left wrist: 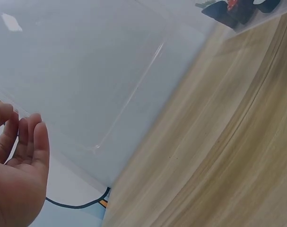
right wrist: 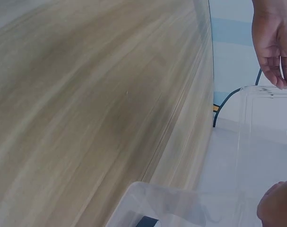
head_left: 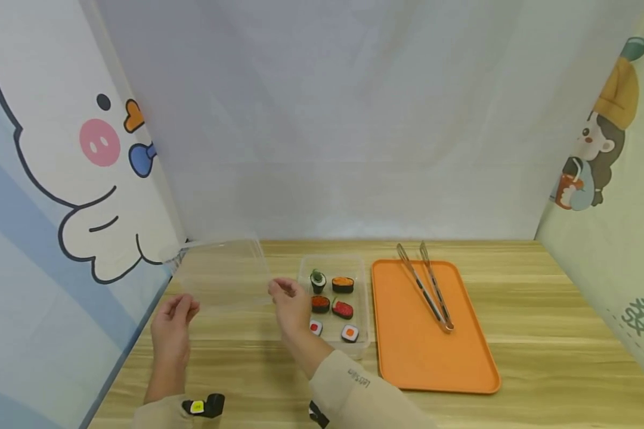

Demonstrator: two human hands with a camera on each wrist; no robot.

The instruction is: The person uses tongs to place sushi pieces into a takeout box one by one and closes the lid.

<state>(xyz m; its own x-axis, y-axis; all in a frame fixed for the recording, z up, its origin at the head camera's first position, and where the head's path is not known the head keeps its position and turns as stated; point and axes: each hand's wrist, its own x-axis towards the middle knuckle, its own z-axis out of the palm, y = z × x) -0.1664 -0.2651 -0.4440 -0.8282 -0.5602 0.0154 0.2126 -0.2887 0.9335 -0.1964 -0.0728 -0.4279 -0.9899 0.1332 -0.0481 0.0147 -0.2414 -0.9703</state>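
Observation:
A clear plastic lid (head_left: 226,275) is held up above the left of the table, tilted. My left hand (head_left: 173,322) pinches its left edge between thumb and fingers, also visible in the left wrist view as a left hand (left wrist: 22,165) at the lid (left wrist: 100,80). The lid's right edge is gripped by my right hand (head_left: 294,310). Just right of that hand stands a clear plastic container (head_left: 333,258) with several sushi pieces, among them an orange-topped one (head_left: 343,284) and a white roll (head_left: 350,333). My right forearm partly covers the container's lower left.
An orange tray (head_left: 429,363) lies right of the container, with metal tongs (head_left: 434,298) resting on it and reaching past its far edge. A pale curtain (head_left: 354,149) stands behind the wooden table (head_left: 542,333), with printed cartoon walls at both sides.

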